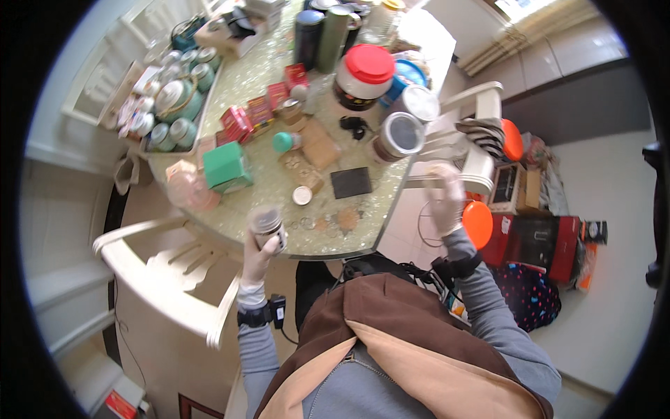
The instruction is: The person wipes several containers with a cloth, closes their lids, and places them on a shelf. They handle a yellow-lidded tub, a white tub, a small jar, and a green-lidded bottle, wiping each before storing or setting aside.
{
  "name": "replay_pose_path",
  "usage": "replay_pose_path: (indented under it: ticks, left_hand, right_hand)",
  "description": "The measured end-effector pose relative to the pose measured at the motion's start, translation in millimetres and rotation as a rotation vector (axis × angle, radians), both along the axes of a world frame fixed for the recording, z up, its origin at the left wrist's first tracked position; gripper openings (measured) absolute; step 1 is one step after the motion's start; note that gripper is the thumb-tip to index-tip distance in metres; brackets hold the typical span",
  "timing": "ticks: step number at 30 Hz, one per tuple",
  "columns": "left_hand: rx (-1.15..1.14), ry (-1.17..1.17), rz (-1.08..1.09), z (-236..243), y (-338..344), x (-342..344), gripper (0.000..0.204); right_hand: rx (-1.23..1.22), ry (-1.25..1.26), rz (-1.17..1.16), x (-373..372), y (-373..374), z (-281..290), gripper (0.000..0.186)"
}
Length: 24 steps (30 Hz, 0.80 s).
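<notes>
Fingers of my left hand (259, 255) wrap a small jar (267, 225), upright at the table (363, 237) edge so nothing spills; right hand (447, 199), beyond that edge, pinches something I can't make out.

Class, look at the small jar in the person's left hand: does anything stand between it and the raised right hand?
Nothing visible does. The left hand holds the small jar at the table edge; the right hand is apart, open space between.

The left hand (259, 251) holds a small jar (267, 225) over the near edge of the table (363, 209); the right hand (447, 199) is off its right edge. A square pad (350, 182) lies between them, a box (227, 167) further left, a tea set (174, 105) behind
</notes>
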<state>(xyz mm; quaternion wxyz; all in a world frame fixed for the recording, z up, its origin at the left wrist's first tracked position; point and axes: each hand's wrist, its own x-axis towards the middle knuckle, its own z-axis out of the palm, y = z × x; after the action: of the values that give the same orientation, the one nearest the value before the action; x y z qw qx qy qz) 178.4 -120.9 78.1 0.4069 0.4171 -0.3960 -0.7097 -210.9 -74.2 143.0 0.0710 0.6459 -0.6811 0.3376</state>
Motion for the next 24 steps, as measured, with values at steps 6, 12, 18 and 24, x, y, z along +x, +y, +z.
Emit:
replay_pose_path:
  ticks: [6,12,18,24]
  left_hand:
    - [-0.074,0.130,-0.294,48,-12,-25,0.067]
    - [-0.082,0.138,-0.389,83,7,-99,0.058]
    - [-0.077,0.031,-0.310,92,54,-184,0.058]
    - [-0.221,-0.143,-0.219,112,90,-253,0.059]
  right_hand:
    - [-0.184,-0.318,-0.494,-213,15,23,0.024]
    - [0.114,-0.866,-0.351,-317,-33,-37,0.098]
    - [0.419,-0.267,-0.473,-304,-31,-31,0.087]
    - [0.046,-0.675,-0.072,-251,29,32,0.025]
